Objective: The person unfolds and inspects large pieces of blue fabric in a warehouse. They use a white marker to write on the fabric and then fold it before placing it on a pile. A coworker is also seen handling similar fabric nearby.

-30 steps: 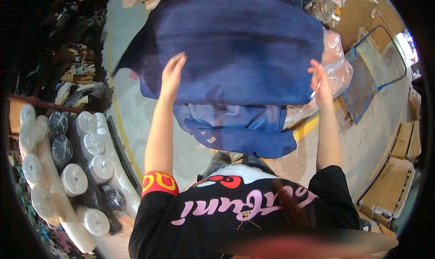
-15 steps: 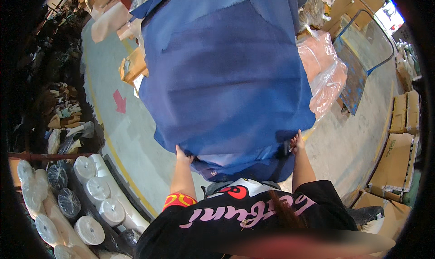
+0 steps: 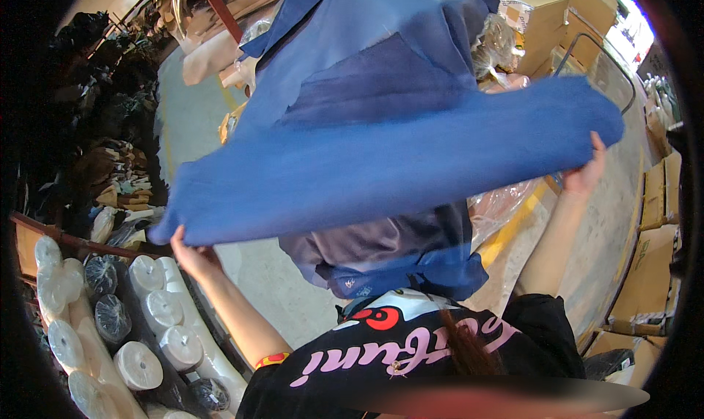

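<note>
A wide blue leather sheet (image 3: 396, 173) is raised across the stack, its near part lifted and folded back in a long band with a matte, fuzzy face. My left hand (image 3: 195, 258) grips its lower left corner, fingers closed on the edge. At the opposite end, higher up, my right hand (image 3: 585, 171) is closed on the right edge. Beneath it lie more sheets: a dark, smooth, shiny sheet (image 3: 389, 243) shows close to my body, with blue edges hanging below. A darker navy piece (image 3: 374, 74) lies on the far part of the pile.
White wrapped rolls (image 3: 139, 365) stand at the lower left behind a red rail (image 3: 81, 241). Cardboard boxes (image 3: 535, 23) are stacked at the far right, near a cart handle (image 3: 627, 67). Clear plastic wrapping (image 3: 499, 206) sits right of the pile. More cartons (image 3: 645, 280) line the right side.
Both hands have moved apart and upward, lifting the blue sheet's near edge off the stack and folding it away from me. The dark shiny sheet underneath is now uncovered.
</note>
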Action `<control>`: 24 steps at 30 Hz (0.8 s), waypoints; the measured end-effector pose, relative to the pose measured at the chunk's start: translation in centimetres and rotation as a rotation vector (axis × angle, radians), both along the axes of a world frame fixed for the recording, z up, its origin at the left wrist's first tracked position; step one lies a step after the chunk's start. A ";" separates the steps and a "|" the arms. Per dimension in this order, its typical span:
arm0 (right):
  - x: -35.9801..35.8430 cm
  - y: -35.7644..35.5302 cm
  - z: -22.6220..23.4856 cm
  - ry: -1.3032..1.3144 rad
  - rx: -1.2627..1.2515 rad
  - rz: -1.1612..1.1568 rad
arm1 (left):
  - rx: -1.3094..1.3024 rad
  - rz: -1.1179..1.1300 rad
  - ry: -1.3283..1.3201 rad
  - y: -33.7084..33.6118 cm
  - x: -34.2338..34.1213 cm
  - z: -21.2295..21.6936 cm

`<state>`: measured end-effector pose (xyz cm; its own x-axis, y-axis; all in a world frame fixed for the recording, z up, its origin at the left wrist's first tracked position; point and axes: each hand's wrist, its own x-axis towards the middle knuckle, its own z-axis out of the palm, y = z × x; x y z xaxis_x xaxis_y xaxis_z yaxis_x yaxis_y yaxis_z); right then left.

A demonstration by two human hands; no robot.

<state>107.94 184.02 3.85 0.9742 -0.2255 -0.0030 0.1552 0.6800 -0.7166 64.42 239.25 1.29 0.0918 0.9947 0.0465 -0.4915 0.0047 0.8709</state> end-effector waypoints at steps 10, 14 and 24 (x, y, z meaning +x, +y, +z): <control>-21.7 -18.2 2.3 -0.504 -0.538 -1.023 | 0.961 0.851 0.386 -10.3 -18.5 9.3; -25.8 -17.8 3.8 -0.489 -0.499 -1.087 | 1.004 0.905 0.437 -12.5 -19.9 10.9; -26.3 -21.0 7.8 -0.193 -0.391 -0.532 | 1.094 0.738 0.687 -14.2 -17.5 12.7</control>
<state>81.68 163.05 11.68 0.7056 -0.6227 0.3384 0.5458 0.1729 -0.8199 46.95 225.09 13.98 -0.0922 0.3267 0.9406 0.4066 -0.8499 0.3351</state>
